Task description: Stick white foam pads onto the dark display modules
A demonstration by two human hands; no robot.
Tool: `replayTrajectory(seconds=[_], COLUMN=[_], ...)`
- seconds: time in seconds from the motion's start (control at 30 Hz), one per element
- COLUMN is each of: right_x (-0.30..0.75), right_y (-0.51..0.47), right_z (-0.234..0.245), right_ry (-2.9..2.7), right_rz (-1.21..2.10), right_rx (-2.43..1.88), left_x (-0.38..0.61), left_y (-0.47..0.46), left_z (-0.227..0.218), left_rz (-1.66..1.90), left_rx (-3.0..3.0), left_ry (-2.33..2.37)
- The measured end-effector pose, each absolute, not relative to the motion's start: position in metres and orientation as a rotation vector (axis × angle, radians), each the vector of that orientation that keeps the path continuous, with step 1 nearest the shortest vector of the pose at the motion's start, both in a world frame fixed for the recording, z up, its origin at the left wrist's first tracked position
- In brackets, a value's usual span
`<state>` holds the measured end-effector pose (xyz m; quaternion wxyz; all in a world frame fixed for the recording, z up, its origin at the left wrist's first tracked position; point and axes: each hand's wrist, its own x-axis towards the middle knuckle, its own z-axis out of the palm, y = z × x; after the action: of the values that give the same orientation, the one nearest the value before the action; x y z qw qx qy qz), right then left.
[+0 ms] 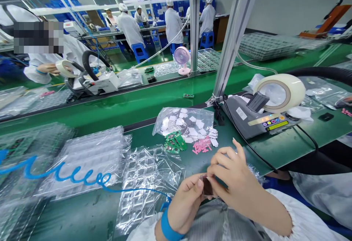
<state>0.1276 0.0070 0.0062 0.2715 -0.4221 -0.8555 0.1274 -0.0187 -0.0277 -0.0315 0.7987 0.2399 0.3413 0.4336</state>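
Observation:
Close to my body, my left hand (187, 201) is closed on a small dark rectangular piece (208, 187), thumb against its near side. My right hand (232, 177) pinches the same piece at its upper edge with thumb and forefinger, its other fingers raised. The kind of piece is too small to make out. A blue strap (168, 227) with a coiled blue cord circles my left wrist. Just beyond the hands lie pink strips (202, 145), small green circuit boards (173, 142), and a clear bag (184, 119) of white tabs with thin wires.
A clear plastic tray (140, 186) lies left of my hands, near stacked trays (88, 156). At right stands a grey tape dispenser (253, 120) with a large tape roll (279, 92). A metal post (231, 39) rises before the green conveyor (154, 96). Other people work across it.

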Motion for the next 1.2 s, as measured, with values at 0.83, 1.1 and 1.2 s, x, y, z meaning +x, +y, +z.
replayTrajectory(seconds=[0.83,1.1,1.2], right_x=[0.132,0.129,0.128], right_y=[0.137,0.147,0.151], right_z=[-0.092,-0.103,-0.106], right_ry=[-2.351,-2.219,-2.187], right_rz=[0.486,0.498,0.510], right_rx=[-1.987,-2.023,-2.014], left_x=[-0.069,-0.056,-0.056], left_y=[-0.042,-0.037,-0.037], left_z=[-0.042,-0.039,-0.041], left_rz=[1.102,1.083,1.073], left_rx=[0.056,0.089,0.090], left_ry=[0.708,0.679,0.656])
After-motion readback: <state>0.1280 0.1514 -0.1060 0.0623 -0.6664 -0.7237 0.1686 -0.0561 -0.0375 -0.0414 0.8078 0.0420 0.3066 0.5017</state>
